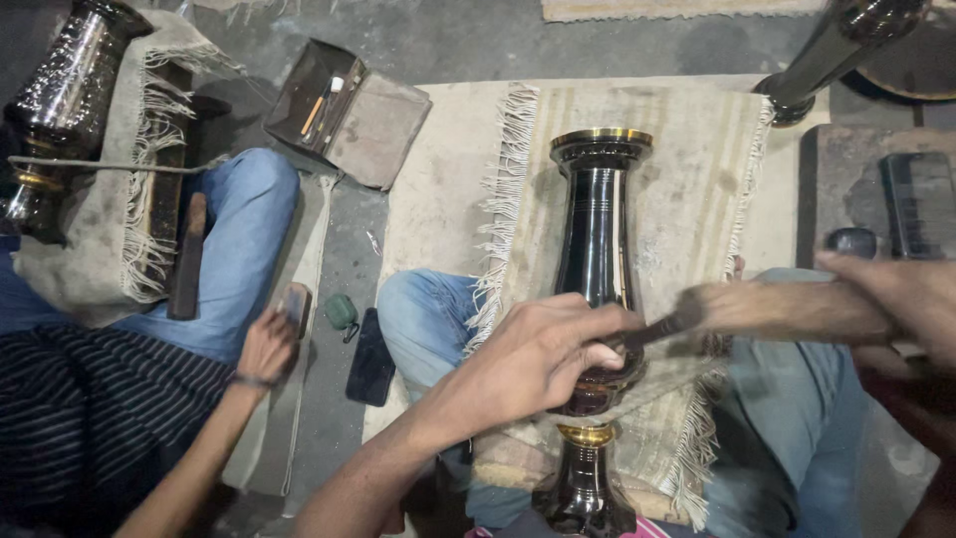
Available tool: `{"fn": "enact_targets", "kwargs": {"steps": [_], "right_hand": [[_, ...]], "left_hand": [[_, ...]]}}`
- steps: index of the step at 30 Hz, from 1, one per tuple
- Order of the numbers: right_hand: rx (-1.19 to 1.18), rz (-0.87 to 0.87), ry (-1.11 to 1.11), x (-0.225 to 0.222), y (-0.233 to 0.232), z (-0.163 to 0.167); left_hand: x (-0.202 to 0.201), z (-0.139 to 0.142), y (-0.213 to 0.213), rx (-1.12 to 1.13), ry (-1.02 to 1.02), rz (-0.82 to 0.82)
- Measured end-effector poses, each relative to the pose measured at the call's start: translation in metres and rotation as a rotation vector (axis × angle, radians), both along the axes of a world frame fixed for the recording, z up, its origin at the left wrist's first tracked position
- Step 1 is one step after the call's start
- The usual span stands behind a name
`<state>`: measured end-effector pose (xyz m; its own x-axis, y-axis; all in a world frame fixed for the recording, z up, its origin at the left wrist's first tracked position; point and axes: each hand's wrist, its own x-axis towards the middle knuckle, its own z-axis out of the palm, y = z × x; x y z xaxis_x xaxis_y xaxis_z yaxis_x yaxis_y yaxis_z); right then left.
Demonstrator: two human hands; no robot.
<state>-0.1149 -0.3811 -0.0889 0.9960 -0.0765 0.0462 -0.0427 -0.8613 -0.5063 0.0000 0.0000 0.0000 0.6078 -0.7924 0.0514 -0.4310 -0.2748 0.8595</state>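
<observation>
A tall, glossy black vase with brass rims (596,229) lies lengthwise on a fringed beige cloth (687,169) over my crossed legs. My left hand (538,359) rests on the vase's lower bulge and pinches a thin dark tool (652,332) against it. My right hand (891,289) comes in from the right, gripping a blurred brown wooden handle (757,309) that reaches toward the thin tool. Motion blur hides that handle's head.
A person in a striped top and jeans sits at left, their hand (264,349) holding a small block (296,302). An open tool box (344,110), a dark phone (371,357), a green case (341,311), a hammer (187,259) and two more vases (65,90) (827,55) lie around.
</observation>
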Motion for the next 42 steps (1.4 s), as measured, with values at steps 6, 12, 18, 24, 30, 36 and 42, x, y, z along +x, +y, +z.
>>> {"fn": "enact_targets", "kwargs": {"steps": [6, 12, 18, 24, 30, 36, 42], "right_hand": [[-0.064, -0.096, -0.131, 0.012, 0.05, 0.04], [0.229, -0.115, -0.168, 0.005, 0.051, 0.041], [0.392, -0.141, -0.332, -0.013, 0.053, 0.02], [0.3, -0.163, -0.25, -0.018, 0.058, 0.019], [0.325, -0.171, -0.254, -0.028, 0.052, 0.008], [0.554, -0.238, -0.334, -0.032, 0.044, -0.027], [0.727, -0.263, -0.302, -0.054, 0.023, -0.066]], "left_hand": [[0.0, -0.001, 0.005, -0.126, -0.067, -0.037], [0.005, -0.009, 0.002, -0.123, -0.099, -0.072], [0.01, -0.014, 0.005, -0.128, -0.117, -0.148], [0.015, -0.017, 0.005, -0.126, -0.123, -0.206], [0.022, -0.018, 0.003, -0.164, -0.129, -0.301], [0.028, -0.018, 0.007, -0.21, -0.138, -0.401], [0.029, -0.018, 0.006, -0.105, -0.105, -0.431]]}}
